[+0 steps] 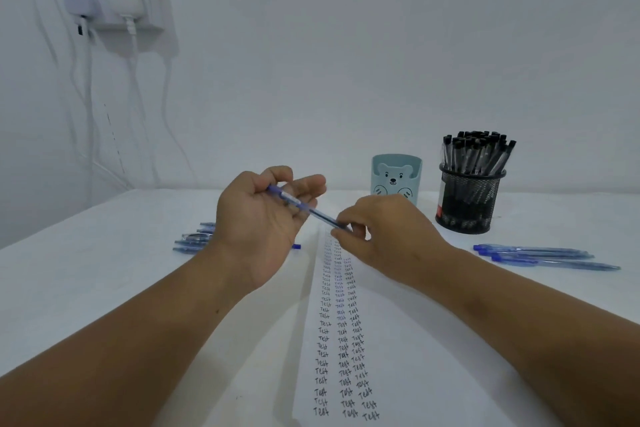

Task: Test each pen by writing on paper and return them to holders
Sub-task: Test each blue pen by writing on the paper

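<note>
At the left of the frame a bunch of blue pens (194, 239) lies on the table (86, 270), partly hidden behind my left wrist, so I cannot count them. At centre my left hand (263, 218) cradles a blue pen (304, 207) in curled fingers while my right hand (377, 236) pinches its lower end, tip hidden; I should steady the barrel and bring the point down onto the paper (398, 340) beside the "Test" columns. Farther right stand the bear holder (396, 178) and the mesh holder (467, 198) of black pens, with more blue pens (543, 256) lying at the right edge.

pen tip (341, 226) hidden by fingers (349, 224) — far writing (328, 246) illegible
</note>
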`<action>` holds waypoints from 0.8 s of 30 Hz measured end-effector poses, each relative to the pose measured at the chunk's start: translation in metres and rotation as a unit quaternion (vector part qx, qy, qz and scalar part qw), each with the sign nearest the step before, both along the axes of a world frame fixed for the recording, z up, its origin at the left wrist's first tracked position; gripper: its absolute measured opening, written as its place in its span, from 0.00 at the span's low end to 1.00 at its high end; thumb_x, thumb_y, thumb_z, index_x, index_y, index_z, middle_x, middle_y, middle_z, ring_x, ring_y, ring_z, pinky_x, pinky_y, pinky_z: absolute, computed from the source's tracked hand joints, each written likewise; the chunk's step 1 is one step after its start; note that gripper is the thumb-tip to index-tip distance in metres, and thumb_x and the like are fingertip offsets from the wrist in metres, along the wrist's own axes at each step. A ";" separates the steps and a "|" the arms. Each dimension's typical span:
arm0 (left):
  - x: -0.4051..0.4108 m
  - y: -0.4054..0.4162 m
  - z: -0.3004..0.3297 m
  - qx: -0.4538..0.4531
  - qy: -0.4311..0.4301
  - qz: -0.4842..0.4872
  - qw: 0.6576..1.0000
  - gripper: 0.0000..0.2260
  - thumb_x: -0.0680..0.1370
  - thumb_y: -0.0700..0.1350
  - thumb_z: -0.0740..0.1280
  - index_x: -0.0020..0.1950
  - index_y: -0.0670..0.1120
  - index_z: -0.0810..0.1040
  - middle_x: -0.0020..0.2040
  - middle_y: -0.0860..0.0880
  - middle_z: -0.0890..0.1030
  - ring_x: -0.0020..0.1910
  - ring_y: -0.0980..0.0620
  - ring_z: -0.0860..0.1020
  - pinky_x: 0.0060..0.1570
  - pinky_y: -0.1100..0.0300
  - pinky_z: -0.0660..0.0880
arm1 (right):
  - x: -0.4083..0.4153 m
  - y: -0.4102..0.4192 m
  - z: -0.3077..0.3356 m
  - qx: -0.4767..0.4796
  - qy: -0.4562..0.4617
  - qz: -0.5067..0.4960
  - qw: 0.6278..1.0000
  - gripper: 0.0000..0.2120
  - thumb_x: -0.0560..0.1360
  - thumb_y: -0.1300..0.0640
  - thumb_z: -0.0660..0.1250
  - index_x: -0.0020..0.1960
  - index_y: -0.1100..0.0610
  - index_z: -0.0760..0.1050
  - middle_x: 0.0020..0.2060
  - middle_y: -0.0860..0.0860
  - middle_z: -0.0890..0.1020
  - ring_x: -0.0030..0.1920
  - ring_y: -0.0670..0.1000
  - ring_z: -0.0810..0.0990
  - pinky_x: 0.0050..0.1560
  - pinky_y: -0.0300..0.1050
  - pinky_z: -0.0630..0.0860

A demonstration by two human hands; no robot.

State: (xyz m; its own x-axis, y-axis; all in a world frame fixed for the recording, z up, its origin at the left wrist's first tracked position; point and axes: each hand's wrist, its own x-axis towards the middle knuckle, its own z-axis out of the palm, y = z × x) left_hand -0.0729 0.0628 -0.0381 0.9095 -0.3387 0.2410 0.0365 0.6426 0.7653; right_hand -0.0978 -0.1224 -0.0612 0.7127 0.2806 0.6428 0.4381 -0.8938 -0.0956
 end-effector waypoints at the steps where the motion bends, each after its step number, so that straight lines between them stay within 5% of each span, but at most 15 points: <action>1: 0.004 0.000 -0.002 0.045 -0.018 0.024 0.999 0.13 0.82 0.45 0.52 0.46 0.44 0.74 0.52 0.37 0.85 0.59 0.40 0.81 0.68 0.50 0.72 | 0.001 -0.003 0.001 0.026 0.030 -0.021 0.999 0.08 0.78 0.51 0.68 0.43 0.52 0.82 0.32 0.45 0.78 0.34 0.48 0.75 0.39 0.49 0.77; 4: 0.013 0.003 -0.009 0.298 -0.140 0.112 0.937 0.12 0.82 0.57 0.56 0.53 0.54 0.77 0.58 0.47 0.84 0.61 0.49 0.79 0.67 0.55 0.72 | 0.003 -0.012 -0.003 0.166 0.088 -0.064 0.980 0.06 0.76 0.55 0.69 0.41 0.54 0.80 0.33 0.49 0.82 0.34 0.47 0.77 0.40 0.49 0.78; 7: 0.020 0.015 -0.022 0.570 -0.312 0.115 0.751 0.05 0.77 0.58 0.68 0.53 0.64 0.78 0.59 0.61 0.80 0.58 0.63 0.75 0.58 0.63 0.71 | 0.006 -0.014 -0.004 0.345 0.194 -0.029 0.918 0.06 0.75 0.60 0.68 0.42 0.60 0.80 0.32 0.53 0.83 0.30 0.48 0.75 0.33 0.47 0.76; 9: 0.022 0.021 -0.028 0.631 -0.346 0.078 0.689 0.10 0.74 0.60 0.73 0.54 0.67 0.80 0.61 0.65 0.77 0.64 0.65 0.71 0.66 0.61 0.69 | 0.008 -0.011 -0.002 0.432 0.247 0.005 0.867 0.03 0.74 0.64 0.69 0.42 0.64 0.79 0.30 0.53 0.81 0.29 0.50 0.73 0.31 0.44 0.72; 14: 0.022 0.022 -0.028 0.663 -0.344 0.045 0.664 0.12 0.72 0.62 0.74 0.54 0.67 0.81 0.59 0.72 0.76 0.65 0.66 0.70 0.71 0.61 0.65 | 0.011 -0.005 0.000 0.466 0.307 0.044 0.829 0.02 0.73 0.67 0.69 0.42 0.63 0.78 0.32 0.59 0.81 0.28 0.52 0.73 0.26 0.39 0.68; 24: 0.031 0.024 -0.032 0.646 -0.331 0.025 0.688 0.13 0.70 0.63 0.75 0.53 0.70 0.80 0.59 0.71 0.78 0.63 0.65 0.74 0.70 0.56 0.70 | 0.017 -0.005 -0.009 0.341 0.291 -0.017 0.894 0.06 0.68 0.56 0.69 0.34 0.56 0.79 0.29 0.52 0.83 0.33 0.54 0.74 0.39 0.52 0.71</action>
State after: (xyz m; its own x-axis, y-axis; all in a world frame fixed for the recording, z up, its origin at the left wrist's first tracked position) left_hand -0.0416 0.0872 -0.0704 0.7639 -0.6310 0.1353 -0.5914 -0.6008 0.5378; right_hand -0.0807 -0.1269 -0.0705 0.9828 -0.0632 0.1737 0.1104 -0.5528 -0.8259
